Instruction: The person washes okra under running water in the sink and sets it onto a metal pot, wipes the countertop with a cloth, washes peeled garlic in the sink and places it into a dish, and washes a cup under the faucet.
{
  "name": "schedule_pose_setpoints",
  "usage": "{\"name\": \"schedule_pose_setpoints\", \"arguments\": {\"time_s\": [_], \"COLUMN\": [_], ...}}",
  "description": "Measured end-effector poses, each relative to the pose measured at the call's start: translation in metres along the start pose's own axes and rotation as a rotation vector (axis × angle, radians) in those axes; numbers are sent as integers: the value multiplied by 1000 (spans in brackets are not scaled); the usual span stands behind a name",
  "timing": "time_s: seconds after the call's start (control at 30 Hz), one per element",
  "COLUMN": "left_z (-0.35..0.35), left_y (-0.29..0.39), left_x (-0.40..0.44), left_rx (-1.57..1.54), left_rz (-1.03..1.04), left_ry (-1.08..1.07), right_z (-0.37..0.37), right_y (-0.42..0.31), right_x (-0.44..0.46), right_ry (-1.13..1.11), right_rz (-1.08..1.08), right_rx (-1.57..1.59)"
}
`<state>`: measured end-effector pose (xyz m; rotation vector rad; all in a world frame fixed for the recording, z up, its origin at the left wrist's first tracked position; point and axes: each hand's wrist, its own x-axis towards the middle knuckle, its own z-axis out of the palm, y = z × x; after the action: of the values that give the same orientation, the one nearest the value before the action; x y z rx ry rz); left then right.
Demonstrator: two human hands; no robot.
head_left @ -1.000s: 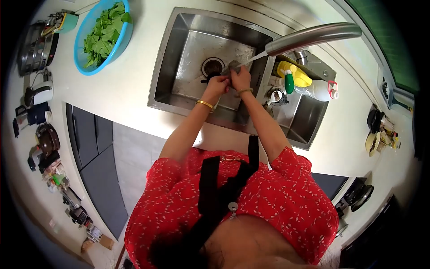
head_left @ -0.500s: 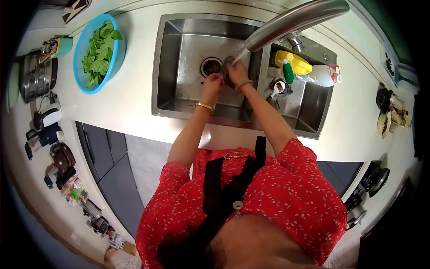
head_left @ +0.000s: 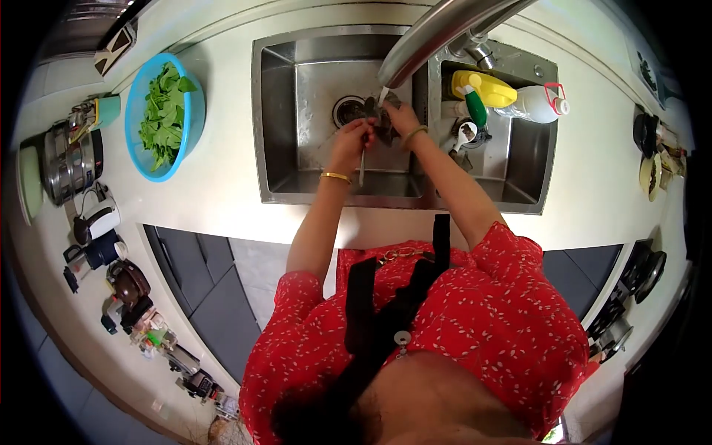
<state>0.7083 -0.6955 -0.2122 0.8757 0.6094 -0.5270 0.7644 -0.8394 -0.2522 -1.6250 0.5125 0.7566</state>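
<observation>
Both of my hands are over the large left basin of the steel sink (head_left: 311, 152), beneath the running faucet (head_left: 423, 46). My left hand (head_left: 350, 145) is closed around a utensil with a slim handle (head_left: 362, 172), which points down toward the basin's near side; its kind is not clear. My right hand (head_left: 403, 120) is closed on a dark, crumpled scrubber-like thing (head_left: 385, 135), pressed near the utensil's upper end. Water from the spout falls between the hands. The round drain (head_left: 347, 111) lies just left of them.
A blue basin (head_left: 194, 126) of leafy greens (head_left: 163, 111) stands on the left counter. In the smaller right basin are a yellow bottle (head_left: 489, 89), a green-capped bottle (head_left: 475, 106), a clear jug (head_left: 530, 104) and a white spoon (head_left: 466, 133). Appliances line the left counter.
The view has shifted slightly. The slim handle below my left hand now shows more plainly, and the dark thing has shifted between my hands. Both hands keep their hold.
</observation>
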Motion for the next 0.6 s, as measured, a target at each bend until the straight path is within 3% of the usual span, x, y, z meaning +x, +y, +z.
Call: {"name": "schedule_pose_setpoints", "arguments": {"time_s": [0.13,0.3,0.4,0.6], "left_z": [12,7,21,48], "left_y": [12,7,12,17], "left_x": [-1,23,29,31], "left_rx": [-105,-184,-232,-129], "left_rz": [104,145,110,96], "left_ry": [242,171,198,290], "right_z": [-7,2,11,7], "right_y": [3,-6,7,-3], "right_x": [-5,-10,8,-11], "right_ry": [-128,-158,-149,-181], "right_rz": [-168,-223,-370,-344], "right_rx": [139,-17,9,381]}}
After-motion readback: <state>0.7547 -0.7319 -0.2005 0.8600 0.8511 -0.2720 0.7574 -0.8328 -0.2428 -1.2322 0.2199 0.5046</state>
